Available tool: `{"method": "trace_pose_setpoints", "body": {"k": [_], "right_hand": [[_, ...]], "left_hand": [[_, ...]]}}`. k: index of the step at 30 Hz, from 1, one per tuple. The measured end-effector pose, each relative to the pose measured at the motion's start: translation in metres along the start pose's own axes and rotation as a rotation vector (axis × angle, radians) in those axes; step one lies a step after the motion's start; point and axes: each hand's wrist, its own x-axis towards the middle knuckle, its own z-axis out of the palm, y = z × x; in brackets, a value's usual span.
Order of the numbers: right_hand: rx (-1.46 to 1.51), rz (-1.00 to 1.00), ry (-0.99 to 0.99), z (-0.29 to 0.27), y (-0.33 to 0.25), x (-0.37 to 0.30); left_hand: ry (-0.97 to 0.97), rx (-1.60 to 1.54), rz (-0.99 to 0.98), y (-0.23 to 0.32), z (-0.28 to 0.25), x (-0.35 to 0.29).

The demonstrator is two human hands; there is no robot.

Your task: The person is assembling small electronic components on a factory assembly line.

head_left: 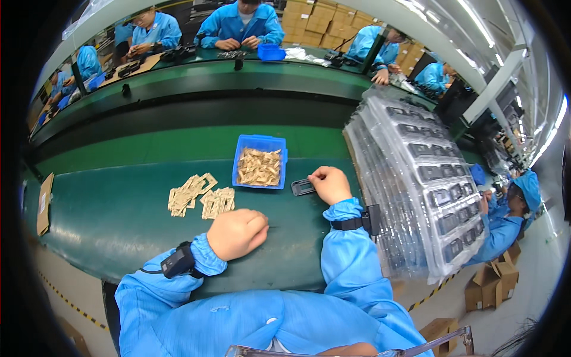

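My right hand (332, 185) pinches one end of a small black rectangular frame (302, 187) just above the green table, to the right of a blue bin (286, 156). That bin holds a heap of small tan pieces (259, 167). Nearer to me, my left hand (239, 234) is closed with its fingers curled in; whatever they hold, if anything, is hidden. Just beyond it lie two loose groups of flat tan frame-shaped pieces, one spread out (189, 195) and one bunched closer together (218, 203).
A tall stack of clear plastic trays (416, 178) with black parts rises at my right. A cardboard piece (44, 204) stands at the table's left end. Across a raised green bench (196, 74), several people in blue work; another person (505, 220) sits beyond the trays.
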Motion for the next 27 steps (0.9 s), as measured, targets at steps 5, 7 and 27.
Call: {"method": "trace_pose_setpoints", "body": {"k": [5,7,27], "right_hand": [[0.428,0.069,0.072,-0.019,0.010,-0.002],[0.689,-0.065,0.311,-0.052,-0.027,-0.003],[-0.784,0.238,0.488,-0.262,0.007,0.216]], "left_hand": [[0.016,-0.234,0.023,-0.011,0.022,-0.015],[-0.018,-0.333,0.017,-0.013,0.020,-0.015],[0.019,-0.489,0.009,-0.026,0.028,-0.026]]}}
